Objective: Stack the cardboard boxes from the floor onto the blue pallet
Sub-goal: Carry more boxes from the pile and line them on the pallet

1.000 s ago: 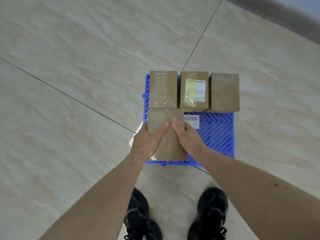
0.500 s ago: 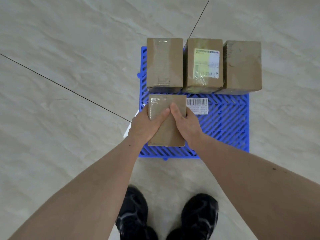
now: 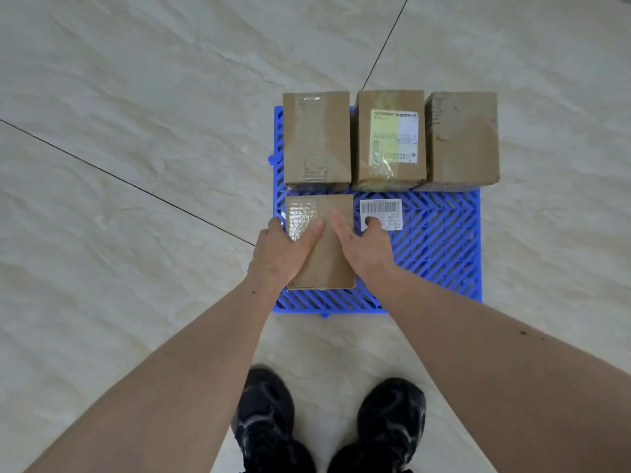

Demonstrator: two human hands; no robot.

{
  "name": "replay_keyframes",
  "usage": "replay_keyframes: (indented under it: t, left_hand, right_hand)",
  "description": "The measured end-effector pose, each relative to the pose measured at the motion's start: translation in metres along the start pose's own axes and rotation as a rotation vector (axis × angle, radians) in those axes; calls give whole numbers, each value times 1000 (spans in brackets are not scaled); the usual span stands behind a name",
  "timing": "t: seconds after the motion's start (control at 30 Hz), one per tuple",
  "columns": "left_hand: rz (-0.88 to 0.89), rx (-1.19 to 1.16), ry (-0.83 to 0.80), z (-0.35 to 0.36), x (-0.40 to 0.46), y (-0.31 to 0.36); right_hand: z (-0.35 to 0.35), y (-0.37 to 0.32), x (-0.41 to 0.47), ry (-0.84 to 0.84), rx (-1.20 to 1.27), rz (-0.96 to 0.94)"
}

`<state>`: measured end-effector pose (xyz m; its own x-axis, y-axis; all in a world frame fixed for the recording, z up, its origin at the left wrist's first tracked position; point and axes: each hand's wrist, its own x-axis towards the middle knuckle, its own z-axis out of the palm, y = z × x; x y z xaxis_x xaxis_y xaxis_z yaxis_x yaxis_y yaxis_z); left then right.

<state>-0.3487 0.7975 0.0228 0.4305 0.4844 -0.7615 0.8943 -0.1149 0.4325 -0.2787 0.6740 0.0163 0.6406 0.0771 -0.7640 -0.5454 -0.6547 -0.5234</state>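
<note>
Four cardboard boxes now sit on the blue pallet (image 3: 440, 254): three in a row along its far edge, the left box (image 3: 316, 138), the middle box (image 3: 391, 138) with a yellow and white shipping label, and the right box (image 3: 462, 138), which overhangs the pallet's right edge. The fourth box (image 3: 336, 268) has come down since a second ago, when it was held above the near left corner; now it appears to lie flat on the grid, just in front of the left box. The left hand (image 3: 283, 254) rests over its left side with the thumb stretched across the taped top, fingers wrapped down the edge, still holding it. The right hand (image 3: 367, 247) seems to have loosened, its thumb flat on the top and its fingers spread down the right side toward the barcode sticker (image 3: 380, 209) on the grid. I judge this placement all but done; only the release remains. No boxes show on the tiled floor (image 3: 136, 97) from here, so I cannot tell how many are left. Black shoes (image 3: 266, 421) stand just short of the pallet.
</note>
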Motion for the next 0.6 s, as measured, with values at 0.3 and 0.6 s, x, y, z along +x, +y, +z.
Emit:
replay_keyframes:
  t: [0.3, 0.6]
  left_hand:
    - [165, 664, 138, -44, -84, 85]
    - [527, 884, 52, -40, -182, 223]
  right_hand:
    - [-92, -38, -80, 155, -177, -150]
    - [-209, -67, -170, 491, -156, -165]
